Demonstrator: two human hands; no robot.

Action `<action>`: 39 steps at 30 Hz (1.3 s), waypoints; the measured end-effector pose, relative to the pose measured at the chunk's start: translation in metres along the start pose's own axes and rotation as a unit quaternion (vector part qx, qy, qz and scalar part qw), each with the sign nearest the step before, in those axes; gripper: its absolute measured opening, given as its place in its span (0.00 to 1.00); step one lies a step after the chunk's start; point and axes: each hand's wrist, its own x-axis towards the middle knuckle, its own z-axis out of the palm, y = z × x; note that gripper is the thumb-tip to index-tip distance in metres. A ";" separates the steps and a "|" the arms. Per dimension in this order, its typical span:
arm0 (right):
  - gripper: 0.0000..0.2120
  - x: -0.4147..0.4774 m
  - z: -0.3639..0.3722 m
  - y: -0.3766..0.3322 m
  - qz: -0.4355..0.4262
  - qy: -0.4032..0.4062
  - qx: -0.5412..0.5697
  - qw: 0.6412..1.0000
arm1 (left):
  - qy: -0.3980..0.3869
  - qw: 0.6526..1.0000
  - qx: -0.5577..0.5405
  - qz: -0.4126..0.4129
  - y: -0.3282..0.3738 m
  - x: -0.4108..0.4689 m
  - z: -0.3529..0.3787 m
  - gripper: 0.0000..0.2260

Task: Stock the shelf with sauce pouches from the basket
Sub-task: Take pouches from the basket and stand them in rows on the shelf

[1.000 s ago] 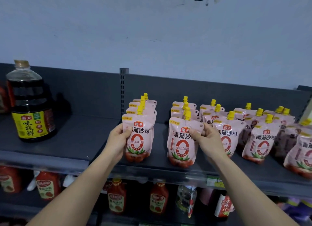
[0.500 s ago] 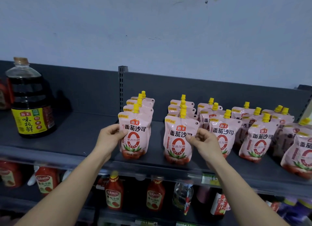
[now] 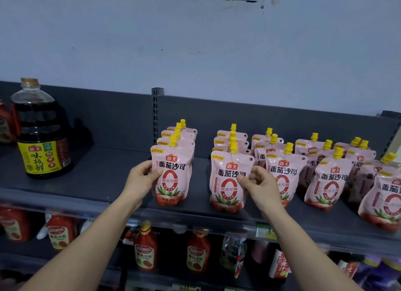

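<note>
A shop: a dark metal shelf [image 3: 86, 177] across the frame's middle carries rows of identical sauce pouches [image 3: 282, 173], with ketchup bottles [image 3: 145, 250] and a price tag [image 3: 265, 231] along the bottom.

Dim, bluish, even light; soft shadows behind the goods; lower edges blurred, wide-angle bending at sides.

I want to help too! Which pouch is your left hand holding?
The leftmost front pouch, the one nearest the big bottle; the left hand grips its left edge.
</note>
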 end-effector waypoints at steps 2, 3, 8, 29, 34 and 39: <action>0.20 -0.006 0.002 -0.005 -0.032 0.043 -0.076 0.996 | 0.000 1.000 0.031 0.007 0.002 -0.002 -0.002 0.07; 0.24 -0.010 0.004 -0.009 -0.059 0.073 -0.121 0.988 | 0.001 0.999 0.049 0.010 0.003 -0.004 -0.003 0.06; 0.29 -0.023 0.016 -0.030 -0.194 0.125 -0.275 0.933 | 0.036 0.986 0.163 0.022 0.010 -0.014 -0.006 0.07; 0.29 -0.142 0.210 -0.038 -0.360 -0.321 -0.374 0.792 | 0.106 0.681 0.725 -0.025 0.015 -0.183 -0.192 0.20; 0.28 -0.184 0.273 -0.037 -0.365 -0.395 -0.372 0.757 | 0.120 0.633 0.759 -0.096 0.001 -0.231 -0.259 0.18; 0.22 -0.222 0.339 -0.037 -0.354 -0.458 -0.359 0.733 | 0.130 0.605 0.766 -0.172 -0.018 -0.270 -0.327 0.16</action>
